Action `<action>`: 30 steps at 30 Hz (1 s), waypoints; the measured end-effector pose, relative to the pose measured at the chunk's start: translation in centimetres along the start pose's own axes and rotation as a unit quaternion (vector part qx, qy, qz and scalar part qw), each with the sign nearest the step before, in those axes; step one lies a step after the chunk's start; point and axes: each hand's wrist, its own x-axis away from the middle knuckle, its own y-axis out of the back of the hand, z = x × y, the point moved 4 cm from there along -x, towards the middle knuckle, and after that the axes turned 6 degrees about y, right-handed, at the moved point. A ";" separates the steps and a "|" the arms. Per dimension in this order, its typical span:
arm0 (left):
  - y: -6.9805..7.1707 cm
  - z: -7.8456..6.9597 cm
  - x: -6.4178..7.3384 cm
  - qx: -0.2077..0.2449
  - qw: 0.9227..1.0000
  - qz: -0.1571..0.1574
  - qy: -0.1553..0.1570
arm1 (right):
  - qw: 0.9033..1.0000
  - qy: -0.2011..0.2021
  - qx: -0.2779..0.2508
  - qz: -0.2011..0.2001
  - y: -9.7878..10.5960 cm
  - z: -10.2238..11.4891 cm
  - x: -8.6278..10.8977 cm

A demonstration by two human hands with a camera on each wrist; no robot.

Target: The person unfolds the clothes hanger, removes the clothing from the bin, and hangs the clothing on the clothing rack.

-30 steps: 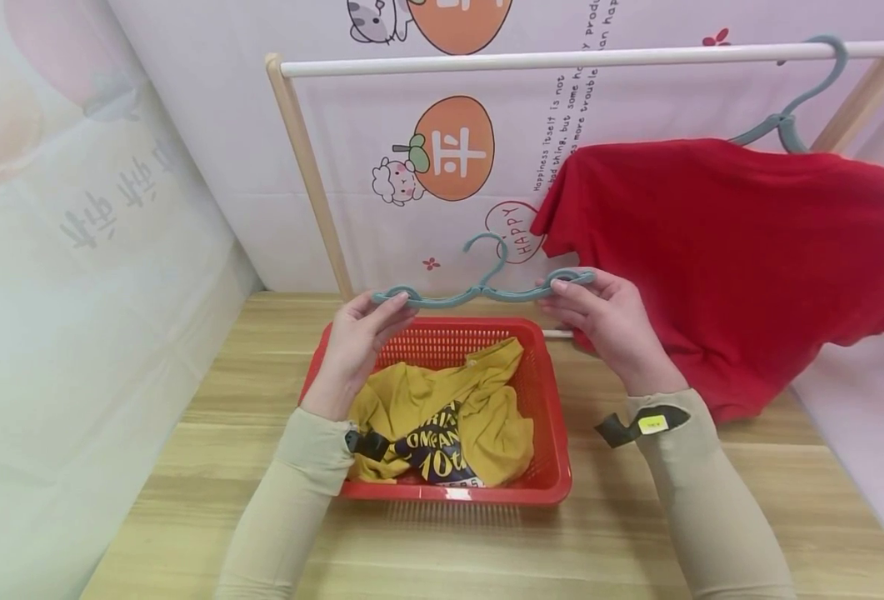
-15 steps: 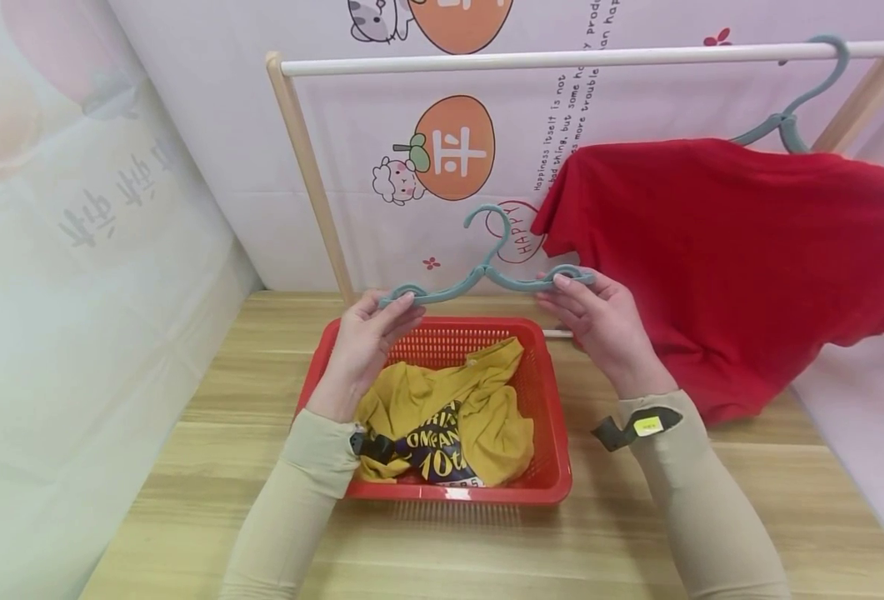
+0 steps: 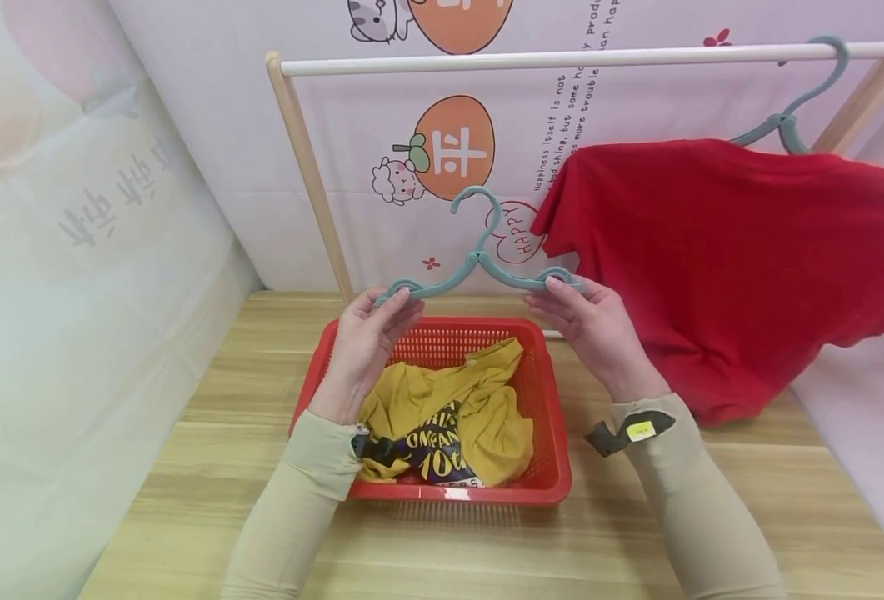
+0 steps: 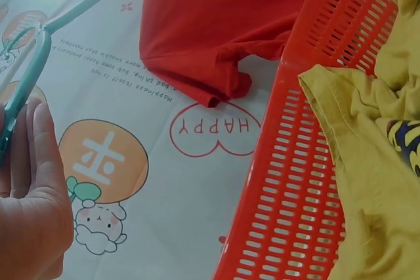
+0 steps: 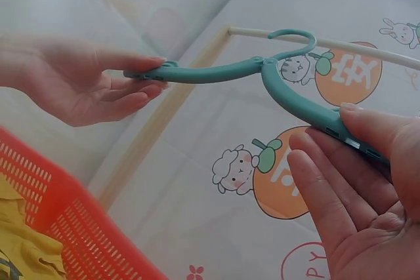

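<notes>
A teal folding hanger (image 3: 479,258) is held up above the far rim of a red basket (image 3: 557,417), its hook upward and its two arms sloping down from the middle joint. My left hand (image 3: 362,337) pinches one arm's end between thumb and fingers. At the other end, my right hand (image 3: 587,325) pinches in the same way, thumb on top and fingers beneath, as the right wrist view shows of the hanger (image 5: 302,103). Inside the basket lies a crumpled mustard-yellow shirt (image 3: 497,433) with dark printed lettering. Nothing hangs on the held hanger.
A clothes rack with a white rail (image 3: 561,60) and wooden posts (image 3: 310,175) stands at the back. On its right side a red T-shirt (image 3: 711,250) hangs from another teal hanger (image 3: 786,125). The basket sits on a wood-grain table (image 3: 209,450); printed sheets line the walls.
The hanger's middle and hook have risen, its arms now sloping more steeply from the joint. My right hand has shifted slightly left, towards the other hand. The shirts and basket stay put.
</notes>
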 end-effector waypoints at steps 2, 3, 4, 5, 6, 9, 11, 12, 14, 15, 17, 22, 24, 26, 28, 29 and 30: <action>-0.1 -0.1 0.0 0.005 1.000 0.002 -0.005 | 1.000 -0.002 0.019 0.004 -0.1 -0.1 0.1; -0.1 -0.2 0.1 0.006 1.000 0.002 -0.007 | 1.000 -0.002 0.022 0.006 -0.1 -0.1 0.1; -0.1 -0.3 0.1 0.008 1.000 0.002 -0.008 | 1.000 -0.002 0.023 0.008 -0.2 -0.2 0.1; -0.1 -0.3 0.1 0.011 1.000 0.002 -0.008 | 1.000 -0.002 0.019 0.011 -0.3 -0.2 0.1; -0.1 -0.4 0.2 0.013 1.000 0.003 -0.009 | 1.000 -0.003 0.013 0.015 -0.3 -0.3 0.1; -0.1 -0.4 0.2 0.023 1.000 0.001 -0.010 | 1.000 -0.004 -0.008 0.024 -0.5 -0.4 0.1; 0.1 -0.3 0.1 0.026 1.000 -0.001 -0.011 | 1.000 -0.001 -0.014 0.026 -0.6 -0.4 0.0; 0.1 -0.2 0.0 0.027 1.000 -0.001 -0.011 | 1.000 0.002 -0.014 0.025 -0.6 -0.4 0.0; 0.2 0.0 -0.1 0.028 1.000 -0.004 -0.011 | 1.000 0.008 -0.011 0.021 -0.7 -0.4 0.0; 0.2 0.2 -0.2 0.029 1.000 -0.004 -0.011 | 1.000 0.010 -0.011 0.019 -0.7 -0.4 0.0; 0.0 0.4 -0.2 0.022 1.000 -0.002 -0.008 | 1.000 0.012 -0.007 0.015 -0.8 -0.4 0.0; -0.9 0.8 -0.4 -0.012 0.999 0.032 -0.014 | 1.000 0.010 -0.005 0.014 -1.2 -0.7 0.1; -1.3 0.8 -0.5 -0.016 0.998 0.051 -0.016 | 1.000 0.012 -0.004 0.018 -1.4 -0.8 0.1; -1.6 0.8 -0.6 -0.014 0.998 0.061 -0.013 | 1.000 0.014 -0.002 0.024 -1.5 -0.9 0.1; -1.8 0.9 -0.6 -0.013 0.998 0.066 -0.007 | 0.999 0.013 0.005 0.030 -1.6 -1.0 0.1; -1.8 0.9 -0.6 -0.014 0.998 0.067 -0.005 | 0.999 0.012 0.012 0.033 -1.6 -1.0 0.1; -1.8 0.8 -0.5 -0.015 0.998 0.067 -0.003 | 0.999 0.011 0.025 0.033 -1.6 -1.0 0.1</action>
